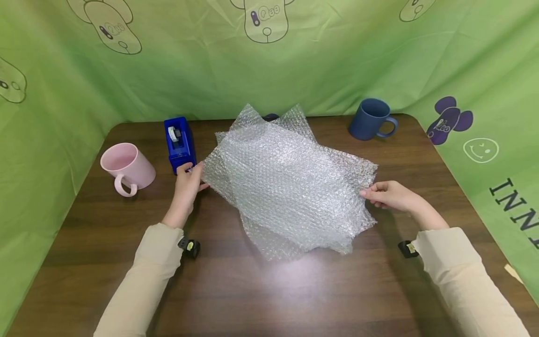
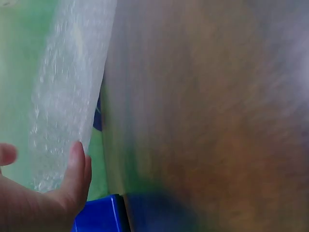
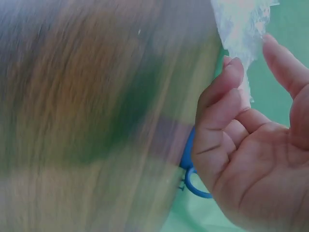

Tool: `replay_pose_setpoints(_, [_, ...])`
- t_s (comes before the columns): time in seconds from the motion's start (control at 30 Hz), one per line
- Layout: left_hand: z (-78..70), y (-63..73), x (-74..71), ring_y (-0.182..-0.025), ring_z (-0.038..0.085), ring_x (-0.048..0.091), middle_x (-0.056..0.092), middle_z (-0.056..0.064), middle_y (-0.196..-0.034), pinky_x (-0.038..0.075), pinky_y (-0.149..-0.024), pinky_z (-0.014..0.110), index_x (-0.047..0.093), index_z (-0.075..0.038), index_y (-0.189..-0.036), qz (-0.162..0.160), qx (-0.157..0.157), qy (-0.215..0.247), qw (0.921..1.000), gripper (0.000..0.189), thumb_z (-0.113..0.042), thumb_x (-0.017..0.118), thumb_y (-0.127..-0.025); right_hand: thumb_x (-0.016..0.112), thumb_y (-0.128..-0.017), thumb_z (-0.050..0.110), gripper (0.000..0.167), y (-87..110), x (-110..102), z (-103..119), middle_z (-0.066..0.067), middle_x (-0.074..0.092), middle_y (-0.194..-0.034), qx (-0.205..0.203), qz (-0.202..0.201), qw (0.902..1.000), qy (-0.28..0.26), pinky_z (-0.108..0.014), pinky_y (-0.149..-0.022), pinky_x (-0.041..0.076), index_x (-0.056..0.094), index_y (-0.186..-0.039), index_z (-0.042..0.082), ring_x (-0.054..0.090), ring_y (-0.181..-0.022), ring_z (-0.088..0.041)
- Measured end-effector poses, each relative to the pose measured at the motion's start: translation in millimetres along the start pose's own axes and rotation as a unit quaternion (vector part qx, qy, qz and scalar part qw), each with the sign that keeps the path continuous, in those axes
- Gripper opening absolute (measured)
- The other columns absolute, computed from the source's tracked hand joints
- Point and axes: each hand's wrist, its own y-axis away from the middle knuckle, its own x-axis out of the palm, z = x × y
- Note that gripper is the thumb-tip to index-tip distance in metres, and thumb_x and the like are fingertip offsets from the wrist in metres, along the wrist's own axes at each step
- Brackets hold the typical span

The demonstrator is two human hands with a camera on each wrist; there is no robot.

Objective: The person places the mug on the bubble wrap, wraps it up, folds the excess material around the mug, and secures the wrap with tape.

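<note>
Layered sheets of clear bubble wrap spread across the middle of the wooden table, with corners jutting out at several angles. At their left corner is my left hand, close to a blue tape dispenser. Its thumb and fingers are spread apart beside the wrap in the left wrist view. My right hand pinches the right edge of the wrap between thumb and fingers. In the right wrist view its fingers curl inward, with a strip of wrap running past the fingertips.
A pink mug stands at the left of the table. At the back right is a blue mug, its handle facing right. Behind the wrap peeks a dark shape, mostly hidden. Green printed cloth hangs around the table.
</note>
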Motion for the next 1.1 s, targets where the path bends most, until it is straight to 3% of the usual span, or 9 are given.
replay_pose_setpoints(0.1, [-2.0, -9.0, 0.1, -0.08, 0.0, 0.052, 0.046, 0.017, -0.128, 0.05, -0.063, 0.009, 0.015, 0.001, -0.145, -0.007, -0.004, -0.016, 0.9998, 0.062, -0.024, 0.046, -0.098, 0.057, -0.095, 0.03, 0.026, -0.2, 2.4, 0.3, 0.011, 0.051, -0.07, -0.011, 0.0, 0.9994, -0.032, -0.021, -0.062, 0.043, 0.058, -0.097, 0.004, 0.047, -0.066, -0.003])
replay_pose_setpoints(0.23, [-2.0, -16.7, -0.3, -0.078, 0.0, 0.05, 0.048, 0.018, -0.128, 0.048, -0.061, 0.008, 0.021, 0.001, -0.147, 0.003, -0.004, -0.055, 0.9985, 0.06, -0.021, 0.047, -0.098, 0.057, -0.095, 0.023, 0.02, 2.6, 4.8, 4.7, 0.013, 0.051, -0.068, -0.034, -0.006, 0.998, -0.053, -0.019, -0.065, 0.045, 0.057, -0.096, 0.003, 0.049, -0.066, -0.001])
replay_pose_setpoints(0.4, [-1.8, -19.2, -0.7, -0.064, -0.005, 0.051, 0.055, 0.016, -0.115, 0.048, -0.057, 0.009, 0.036, 0.006, -0.141, 0.004, 0.025, -0.072, 0.9971, 0.052, -0.02, 0.05, -0.097, 0.051, -0.096, 0.014, 0.016, 6.0, 8.5, 12.3, 0.013, 0.061, -0.071, -0.061, 0.0, 0.9905, -0.124, -0.018, -0.066, 0.054, 0.052, -0.099, -0.002, 0.06, -0.069, 0.0])
replay_pose_setpoints(0.53, [-1.7, -20.8, 1.0, -0.056, -0.006, 0.051, 0.057, 0.005, -0.092, 0.047, -0.052, 0.009, 0.045, 0.01, -0.133, -0.016, 0.039, -0.061, 0.9973, 0.046, -0.016, 0.053, -0.095, 0.041, -0.097, 0.01, 0.016, 7.7, 11.9, 17.5, 0.012, 0.065, -0.073, -0.076, 0.006, 0.9843, -0.159, -0.019, -0.061, 0.056, 0.043, -0.102, -0.005, 0.065, -0.066, -0.002])
replay_pose_setpoints(0.67, [-0.8, -22.0, 3.9, -0.054, -0.007, 0.05, 0.058, 0.005, -0.09, 0.045, -0.049, 0.008, 0.051, 0.009, -0.127, -0.044, 0.054, -0.082, 0.9942, 0.041, -0.011, 0.056, -0.092, 0.039, -0.098, 0.011, 0.019, 8.6, 16.2, 20.7, 0.012, 0.066, -0.075, -0.073, 0.007, 0.9823, -0.173, -0.019, -0.061, 0.056, 0.036, -0.106, -0.006, 0.065, -0.065, -0.003])
replay_pose_setpoints(0.83, [-1.4, -21.7, 8.6, -0.065, 0.001, 0.055, 0.064, 0.021, -0.108, 0.044, -0.055, 0.008, 0.056, 0.005, -0.124, -0.079, 0.08, -0.141, 0.9837, 0.037, -0.011, 0.058, -0.091, 0.052, -0.094, 0.008, 0.037, 9.6, 22.4, 22.6, 0.008, 0.067, -0.082, -0.06, 0.009, 0.9825, -0.176, -0.023, -0.064, 0.058, 0.027, -0.117, -0.007, 0.066, -0.068, -0.006])
replay_pose_setpoints(0.97, [-3.5, -18.7, 10.7, -0.088, 0.019, 0.06, 0.065, 0.023, -0.114, 0.043, -0.068, 0.015, 0.057, 0.002, -0.124, -0.101, 0.103, -0.18, 0.973, 0.036, -0.013, 0.058, -0.092, 0.058, -0.09, 0.001, 0.045, 10.5, 25.1, 23.6, 0.005, 0.064, -0.082, -0.057, 0.012, 0.9817, -0.181, -0.025, -0.063, 0.058, 0.025, -0.12, -0.007, 0.068, -0.067, -0.009])
replay_pose_setpoints(1.1, [-5.5, -12.6, 12.7, -0.097, 0.029, 0.06, 0.065, 0.022, -0.115, 0.047, -0.077, 0.028, 0.056, 0.0, -0.126, -0.112, 0.118, -0.183, 0.9695, 0.035, -0.013, 0.056, -0.093, 0.059, -0.089, -0.001, 0.042, 10.7, 22.6, 23.3, 0.005, 0.063, -0.079, -0.058, 0.001, 0.9818, -0.181, -0.025, -0.062, 0.058, 0.028, -0.117, -0.006, 0.067, -0.066, -0.009])
